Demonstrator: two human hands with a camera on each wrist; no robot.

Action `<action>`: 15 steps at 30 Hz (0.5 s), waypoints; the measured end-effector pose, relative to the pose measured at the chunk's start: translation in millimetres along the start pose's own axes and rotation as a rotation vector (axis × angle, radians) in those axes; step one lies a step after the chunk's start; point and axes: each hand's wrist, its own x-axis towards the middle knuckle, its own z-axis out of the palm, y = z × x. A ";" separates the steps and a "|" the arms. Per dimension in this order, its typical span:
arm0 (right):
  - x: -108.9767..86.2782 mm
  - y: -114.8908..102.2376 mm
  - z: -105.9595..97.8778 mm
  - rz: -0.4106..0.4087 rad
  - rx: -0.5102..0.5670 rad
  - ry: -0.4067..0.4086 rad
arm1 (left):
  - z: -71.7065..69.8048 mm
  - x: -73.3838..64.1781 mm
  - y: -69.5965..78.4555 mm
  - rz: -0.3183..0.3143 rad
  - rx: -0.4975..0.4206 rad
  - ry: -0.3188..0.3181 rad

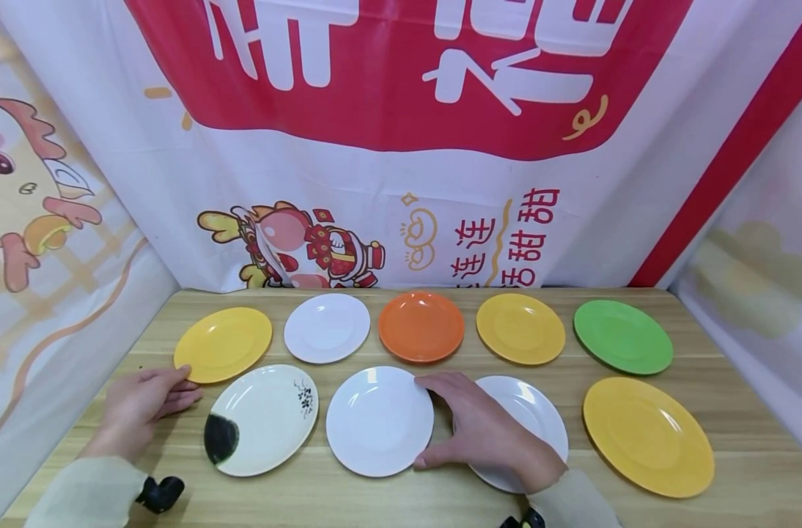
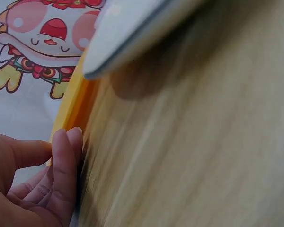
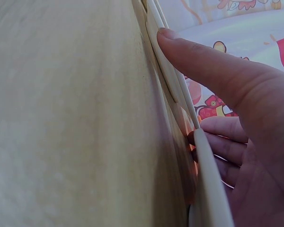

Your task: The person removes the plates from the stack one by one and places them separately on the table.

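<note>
At the left, my left hand (image 1: 140, 403) pinches the near-left rim of a yellow plate (image 1: 224, 345). The left wrist view shows the thumb (image 2: 33, 153) on one side of this yellow rim and fingertips on the other. My right hand (image 1: 476, 425) reaches over a white plate (image 1: 539, 418), hiding part of it. Its thumb and fingers, spread and fairly straight, are at the right rim of the middle white plate (image 1: 380, 422). In the right wrist view the thumb (image 3: 199, 56) lies along a plate edge. A patterned oval plate (image 1: 269, 425) sits between the hands.
Along the back lie a white plate (image 1: 327, 328), an orange plate (image 1: 421, 327), a yellow plate (image 1: 520, 328) and a green plate (image 1: 622, 336). Another yellow plate (image 1: 648, 437) is at the front right. Printed cloth (image 1: 401, 147) hangs behind the wooden table (image 1: 322, 499).
</note>
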 end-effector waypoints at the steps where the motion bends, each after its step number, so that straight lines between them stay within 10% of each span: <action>1: -0.1 -0.3 0.2 -0.002 0.001 0.001 | -0.2 0.0 0.2 -0.001 0.042 0.017; 10: -3.1 -0.3 -3.6 0.009 0.112 -0.006 | 5.3 -1.9 0.8 0.028 0.186 0.105; 15: -3.9 -0.2 -16.1 -0.016 0.163 0.041 | 12.1 -15.8 11.8 0.238 0.487 0.236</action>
